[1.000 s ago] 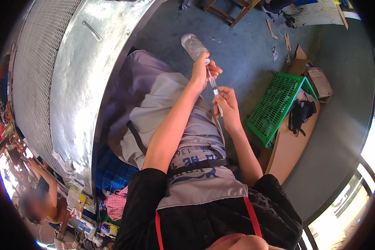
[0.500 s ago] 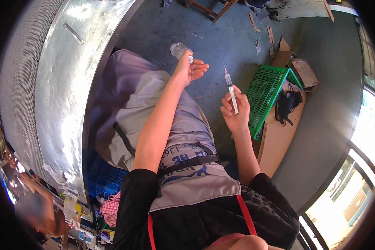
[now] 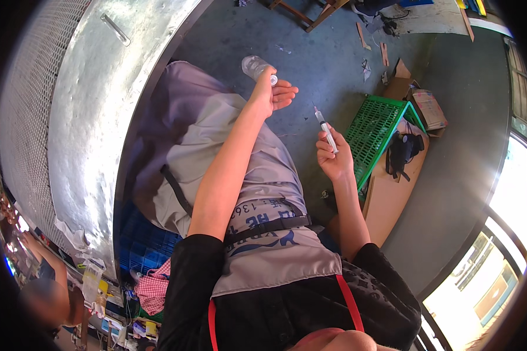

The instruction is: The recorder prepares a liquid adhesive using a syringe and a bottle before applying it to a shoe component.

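Item: clear bottle (image 3: 256, 66), rounded, glassy or plastic, with a small pale cap end; it lies in my left hand (image 3: 271, 93), thumb and forefinger closed about its neck, remaining fingers spread loose, out over the grey floor beyond my knees.

Item: syringe (image 3: 327, 131), slim, translucent barrel, fine needle pointing up and away; pinched upright between the fingertips of my right hand (image 3: 334, 159), which is curled tight around it. The two hands are apart, nothing between them but the floor (image 3: 328, 64), dull concrete.

Item: apron (image 3: 257, 193), grey cloth, creased, covering my lap beneath both forearms.

Item: large metal drum (image 3: 99, 117), curved, dimpled silver sheet with a mesh section, close on my left.

Item: green crate (image 3: 380, 131), plastic lattice, just beyond my right hand, resting against a brown board (image 3: 392, 193).

Item: cardboard box (image 3: 430, 108), flattened, past the crate.
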`<state>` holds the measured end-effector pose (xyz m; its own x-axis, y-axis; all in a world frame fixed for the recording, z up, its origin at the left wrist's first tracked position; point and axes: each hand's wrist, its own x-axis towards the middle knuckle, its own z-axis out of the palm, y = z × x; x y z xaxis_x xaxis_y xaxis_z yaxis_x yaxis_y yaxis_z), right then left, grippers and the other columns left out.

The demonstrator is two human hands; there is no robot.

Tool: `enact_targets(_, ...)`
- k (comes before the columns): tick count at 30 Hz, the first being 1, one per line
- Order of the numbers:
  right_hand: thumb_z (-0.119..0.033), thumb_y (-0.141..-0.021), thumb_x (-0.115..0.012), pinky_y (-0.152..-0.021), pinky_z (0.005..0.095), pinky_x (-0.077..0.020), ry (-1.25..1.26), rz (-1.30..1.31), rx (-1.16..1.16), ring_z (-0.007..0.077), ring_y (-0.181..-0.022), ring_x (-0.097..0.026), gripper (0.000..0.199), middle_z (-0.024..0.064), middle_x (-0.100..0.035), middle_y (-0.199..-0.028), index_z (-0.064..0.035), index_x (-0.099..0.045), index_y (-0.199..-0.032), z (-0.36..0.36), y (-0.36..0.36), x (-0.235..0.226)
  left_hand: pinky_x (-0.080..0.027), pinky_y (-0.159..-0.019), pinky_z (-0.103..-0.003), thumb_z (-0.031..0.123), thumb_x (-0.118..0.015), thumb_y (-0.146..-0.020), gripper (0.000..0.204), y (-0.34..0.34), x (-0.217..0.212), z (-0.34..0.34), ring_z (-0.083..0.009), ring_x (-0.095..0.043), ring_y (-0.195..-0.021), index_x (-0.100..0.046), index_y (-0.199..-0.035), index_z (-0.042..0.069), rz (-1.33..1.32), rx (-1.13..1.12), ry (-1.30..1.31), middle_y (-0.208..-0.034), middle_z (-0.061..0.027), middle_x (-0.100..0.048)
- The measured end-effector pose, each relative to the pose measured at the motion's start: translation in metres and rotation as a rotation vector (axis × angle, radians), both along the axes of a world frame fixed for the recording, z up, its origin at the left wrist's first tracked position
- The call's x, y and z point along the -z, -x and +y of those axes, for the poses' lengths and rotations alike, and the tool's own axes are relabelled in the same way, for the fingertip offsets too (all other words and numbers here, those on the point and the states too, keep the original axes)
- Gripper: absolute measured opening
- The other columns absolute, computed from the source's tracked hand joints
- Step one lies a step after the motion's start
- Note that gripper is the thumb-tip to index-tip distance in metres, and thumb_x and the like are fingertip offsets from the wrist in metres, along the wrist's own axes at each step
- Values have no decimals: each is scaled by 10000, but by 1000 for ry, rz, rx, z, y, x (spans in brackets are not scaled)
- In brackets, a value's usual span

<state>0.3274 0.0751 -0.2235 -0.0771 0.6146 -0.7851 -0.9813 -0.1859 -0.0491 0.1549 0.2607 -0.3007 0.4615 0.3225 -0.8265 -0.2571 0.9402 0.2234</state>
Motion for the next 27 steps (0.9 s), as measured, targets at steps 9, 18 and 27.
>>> enact_targets(9,-241,-1007,-492,-417,210,-311,148,-737,-350,89,-508,-426,231,37,-558,-776,-111,-534,-1194,16,26,2,-580,-647,-350,486,-481,-861,486,3,1,0,-223,-693,-695,-612,-915,21,-12,-26,16,-936,-196,-729)
enact_targets(18,-176,-900,-523,-373,224,-240,316,-898,-494,62,-430,-328,222,26,-516,-666,-96,-593,-1095,1,5,93,-578,-619,-341,474,-502,-855,455,2,3,1,-208,-679,-655,-607,-880,31,-42,-40,29,-901,-201,-726)
enact_targets(27,-194,-861,-549,-384,233,-215,445,-981,-569,58,-430,-310,189,8,-499,-629,-116,-644,-1005,-6,-3,118,-573,-630,-342,468,-508,-851,444,3,3,1,-211,-669,-639,-601,-875,34,-17,-34,28,-887,-206,-723)
